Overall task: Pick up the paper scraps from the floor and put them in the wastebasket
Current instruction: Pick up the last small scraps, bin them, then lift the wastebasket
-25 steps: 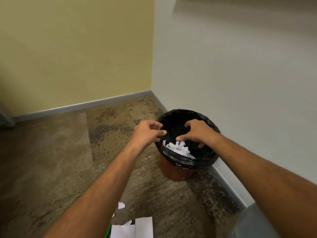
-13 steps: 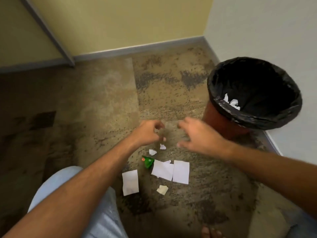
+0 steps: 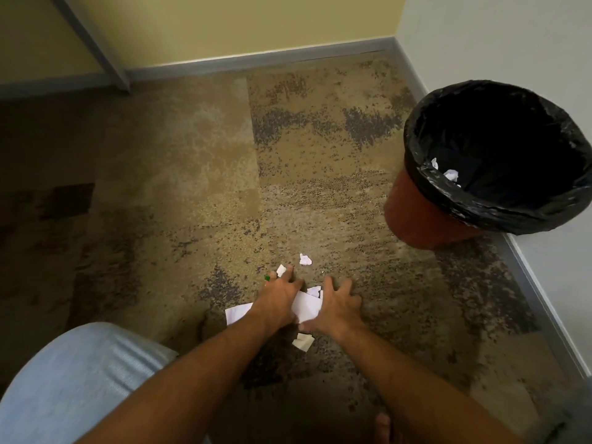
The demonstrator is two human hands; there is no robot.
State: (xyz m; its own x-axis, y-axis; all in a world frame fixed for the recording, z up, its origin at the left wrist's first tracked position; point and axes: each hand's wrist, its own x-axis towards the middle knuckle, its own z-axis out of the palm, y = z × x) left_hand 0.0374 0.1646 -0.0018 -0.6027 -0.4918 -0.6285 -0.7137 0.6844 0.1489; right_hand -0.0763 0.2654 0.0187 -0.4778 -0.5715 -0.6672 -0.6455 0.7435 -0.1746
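White paper scraps lie on the carpet in front of me. My left hand [image 3: 279, 298] and my right hand [image 3: 336, 307] rest flat on the floor with fingers spread, on either side of a large white sheet [image 3: 307, 305] squeezed between them. Another sheet [image 3: 236, 312] pokes out left of my left wrist. A small scrap [image 3: 302, 342] lies just below my hands, a crumpled bit [image 3: 305, 259] just beyond them, and a tiny piece [image 3: 281, 270] at my left fingertips. The red wastebasket [image 3: 416, 216] with a black liner stands at the right and holds scraps [image 3: 451, 175].
A small green object [image 3: 267, 278] peeks out at my left fingers. My knee in light trousers [image 3: 80, 386] fills the lower left. A grey post [image 3: 93, 43] stands at the back left. Walls with grey baseboard close the corner behind and right of the basket.
My hands left the basket, came down to the floor and now press on the paper sheets. The view tilted downward from the basket to the carpet.
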